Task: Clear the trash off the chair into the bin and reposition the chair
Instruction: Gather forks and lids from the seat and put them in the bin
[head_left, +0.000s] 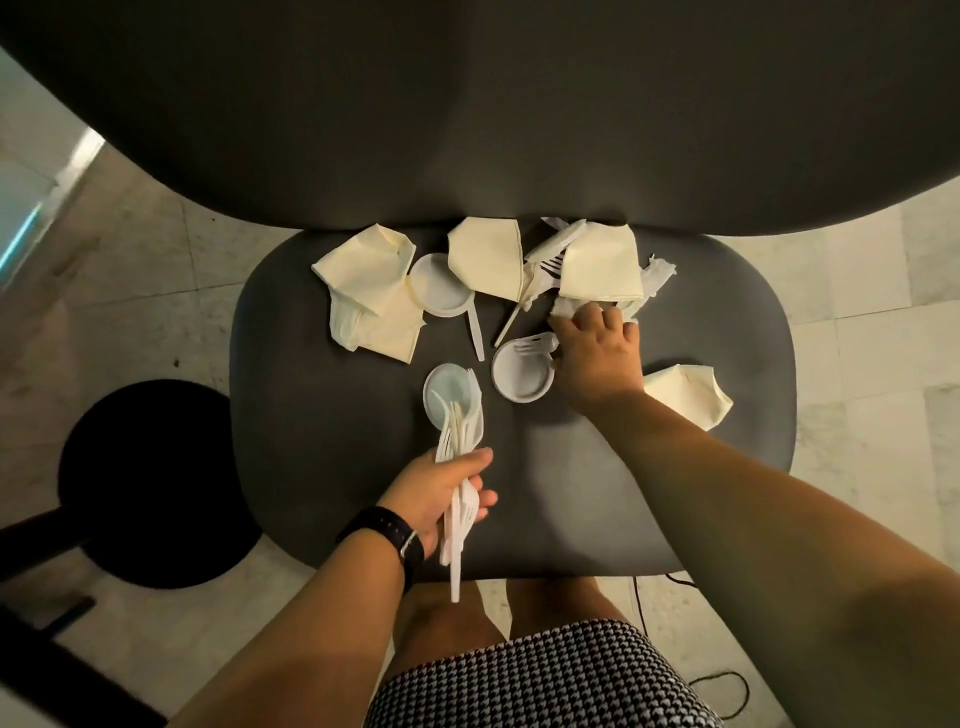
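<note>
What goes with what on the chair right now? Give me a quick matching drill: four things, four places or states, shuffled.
Things:
1. left hand
2. right hand
3. plate with the fork
4. lone napkin

Places or states:
A. just left of the right hand
B. grips a bundle of plastic cutlery
C. right side of the chair seat, beyond the right forearm
D. reaches onto crumpled tissue

Pairs: 1-B, 2-D, 3-A, 4-C

One camera only — worn on the person's head; it looked steeply down and forward onto the chair seat, close above it; the chair back filled the upper frame, wide-angle bending at the edges — floor tiles along both sides.
</note>
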